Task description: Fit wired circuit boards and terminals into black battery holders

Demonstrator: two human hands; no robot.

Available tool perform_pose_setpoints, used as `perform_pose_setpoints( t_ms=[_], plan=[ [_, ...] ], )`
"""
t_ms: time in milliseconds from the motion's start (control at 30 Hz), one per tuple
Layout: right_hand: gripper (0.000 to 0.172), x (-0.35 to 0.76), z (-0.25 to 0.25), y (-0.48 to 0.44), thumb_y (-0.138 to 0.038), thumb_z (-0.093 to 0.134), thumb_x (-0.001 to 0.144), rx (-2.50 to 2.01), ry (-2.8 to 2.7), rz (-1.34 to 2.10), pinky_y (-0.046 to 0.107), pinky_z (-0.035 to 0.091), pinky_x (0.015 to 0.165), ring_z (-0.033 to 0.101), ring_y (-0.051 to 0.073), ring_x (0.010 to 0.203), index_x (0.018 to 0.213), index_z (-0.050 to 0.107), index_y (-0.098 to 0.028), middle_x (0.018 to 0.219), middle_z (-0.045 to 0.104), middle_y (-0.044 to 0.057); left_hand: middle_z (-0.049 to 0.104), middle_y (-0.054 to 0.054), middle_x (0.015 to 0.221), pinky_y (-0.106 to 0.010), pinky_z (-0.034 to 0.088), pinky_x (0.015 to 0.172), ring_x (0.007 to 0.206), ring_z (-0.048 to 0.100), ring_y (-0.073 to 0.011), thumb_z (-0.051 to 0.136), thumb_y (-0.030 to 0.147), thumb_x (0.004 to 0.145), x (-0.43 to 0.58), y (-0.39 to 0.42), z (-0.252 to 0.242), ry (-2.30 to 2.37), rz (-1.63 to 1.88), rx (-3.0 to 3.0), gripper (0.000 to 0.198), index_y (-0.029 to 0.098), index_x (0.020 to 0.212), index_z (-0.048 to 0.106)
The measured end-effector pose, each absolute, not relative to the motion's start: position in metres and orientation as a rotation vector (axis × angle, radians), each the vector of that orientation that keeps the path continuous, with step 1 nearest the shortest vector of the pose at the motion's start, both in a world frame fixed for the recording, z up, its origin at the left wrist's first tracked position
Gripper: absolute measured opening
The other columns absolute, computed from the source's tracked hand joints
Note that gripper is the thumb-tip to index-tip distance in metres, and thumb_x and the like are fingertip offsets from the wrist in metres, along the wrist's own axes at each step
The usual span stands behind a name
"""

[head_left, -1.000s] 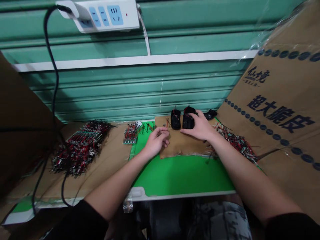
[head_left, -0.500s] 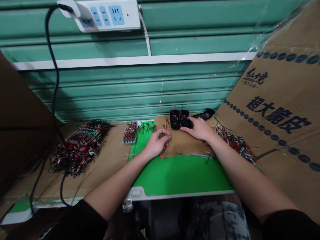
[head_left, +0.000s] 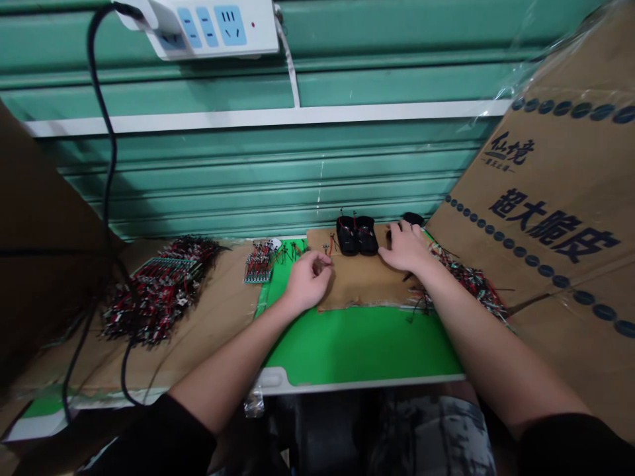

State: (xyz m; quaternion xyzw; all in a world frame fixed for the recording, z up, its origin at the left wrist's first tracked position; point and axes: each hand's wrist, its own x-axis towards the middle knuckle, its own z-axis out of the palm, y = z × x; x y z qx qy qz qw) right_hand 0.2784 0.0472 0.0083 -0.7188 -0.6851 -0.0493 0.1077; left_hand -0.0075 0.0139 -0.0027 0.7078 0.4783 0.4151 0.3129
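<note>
My left hand (head_left: pixel 308 281) rests at the left edge of a cardboard sheet (head_left: pixel 364 284), fingers curled in with thumb and forefinger close together; no object shows in it. Close beyond it on the sheet lie small parts with red and black wires (head_left: pixel 331 244). My right hand (head_left: pixel 407 248) is curled over a long black object (head_left: pixel 413 218), whose far end shows past the fingers; the rest is covered, and its kind is unclear. Just left of that hand, two black casings (head_left: pixel 348 237) (head_left: pixel 367 237) stand side by side, with thin wires on top.
A big pile of wired circuit boards (head_left: pixel 153 291) lies on cardboard at left, with a smaller board stack (head_left: pixel 258 263) nearer the middle. More wired parts (head_left: pixel 466 284) are heaped at right beside a cardboard wall (head_left: pixel 560 218). A black cable (head_left: pixel 106 165) hangs from the power strip (head_left: pixel 218 30).
My right hand has left the right-hand black casing and moved right onto the long black object. That casing now stands straight beside the other. My left hand has shifted slightly left, its fingers more closed.
</note>
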Motion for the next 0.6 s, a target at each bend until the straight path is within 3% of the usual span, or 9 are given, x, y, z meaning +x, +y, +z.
perform_pose_setpoints(
  t_ms=[133, 300, 467, 600],
  plan=[
    [0.068, 0.28, 0.004, 0.048, -0.045, 0.064, 0.094, -2.18, -2.027, -0.067, 0.06, 0.042, 0.112, 0.049, 0.05, 0.135, 0.147, 0.052, -0.004, 0.145, 0.056, 0.032, 0.071, -0.012, 0.119, -0.04, 0.054, 0.094, 0.099, 0.067, -0.0261, 0.067, 0.015, 0.082, -0.014, 0.017, -0.002, 1.401, 1.06, 2.093, 0.032, 0.017, 0.114, 0.071],
    [0.067, 0.284, 0.005, 0.048, -0.044, 0.067, 0.092, -2.23, -2.02, -0.181, 0.058, 0.042, 0.113, 0.049, 0.049, 0.136, 0.143, 0.055, -0.002, 0.139, 0.059, 0.033, 0.07, -0.016, 0.131, -0.049, 0.046, 0.113, 0.123, 0.063, -0.0338, 0.065, 0.02, 0.087, -0.018, 0.021, -0.003, 1.44, 0.923, 2.249, 0.047, 0.015, 0.133, 0.071],
    [0.066, 0.288, 0.02, 0.042, -0.029, 0.073, 0.083, -2.274, -2.164, -0.146, 0.052, 0.047, 0.108, 0.059, 0.048, 0.129, 0.142, 0.06, -0.001, 0.132, 0.068, 0.033, 0.064, -0.017, 0.15, -0.054, 0.038, 0.116, 0.13, 0.055, -0.0374, 0.064, 0.029, 0.094, -0.019, 0.018, -0.004, 1.284, 0.723, 2.478, 0.056, 0.016, 0.148, 0.065],
    [0.072, 0.29, 0.028, 0.039, -0.011, 0.073, 0.077, -2.27, -2.222, -0.025, 0.047, 0.053, 0.098, 0.072, 0.044, 0.115, 0.147, 0.06, -0.002, 0.122, 0.074, 0.032, 0.071, -0.02, 0.135, -0.055, 0.039, 0.113, 0.122, 0.057, -0.0377, 0.061, 0.033, 0.098, -0.019, 0.016, -0.002, 1.285, 0.619, 2.547, 0.046, 0.014, 0.138, 0.071]
  ],
)
